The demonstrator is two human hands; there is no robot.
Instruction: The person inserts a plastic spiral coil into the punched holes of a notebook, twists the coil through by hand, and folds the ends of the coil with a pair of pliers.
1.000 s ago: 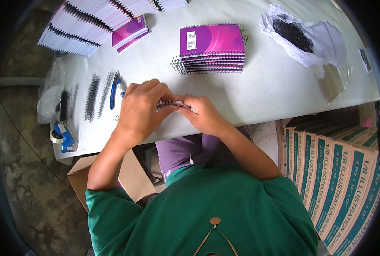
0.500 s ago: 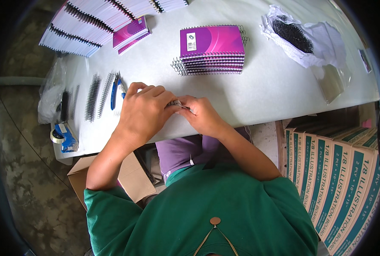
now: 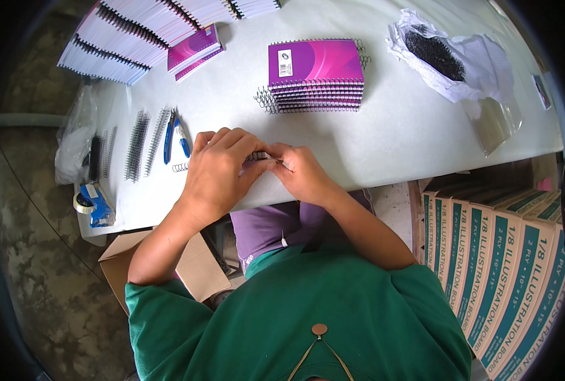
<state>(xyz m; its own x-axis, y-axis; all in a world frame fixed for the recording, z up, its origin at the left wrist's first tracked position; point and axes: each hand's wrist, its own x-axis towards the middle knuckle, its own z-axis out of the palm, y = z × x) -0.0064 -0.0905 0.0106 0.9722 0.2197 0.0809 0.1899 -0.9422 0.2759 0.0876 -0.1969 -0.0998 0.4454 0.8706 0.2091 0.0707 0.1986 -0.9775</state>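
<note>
Near the front edge of the table, my left hand is closed over what appears to be a small notebook, mostly hidden beneath it. A strip of its dark spiral binding shows between my hands. On the far left of that hand, a loose end of wire coil sticks out. My right hand pinches the right end of the binding with thumb and fingers; the exact grip is hidden. Beyond my hands stands a stack of purple spiral notebooks, with coil ends protruding at its sides.
Left of my hands lie blue-handled pliers, a blue cutter, loose spiral coils and a tape dispenser. Bound books line the back left. White paper cradles black coils. Cartons stand right.
My left hand has shifted slightly right and down, uncovering the coil end and the blue cutter on its left. More binding shows between my hands; my right hand has barely moved.
</note>
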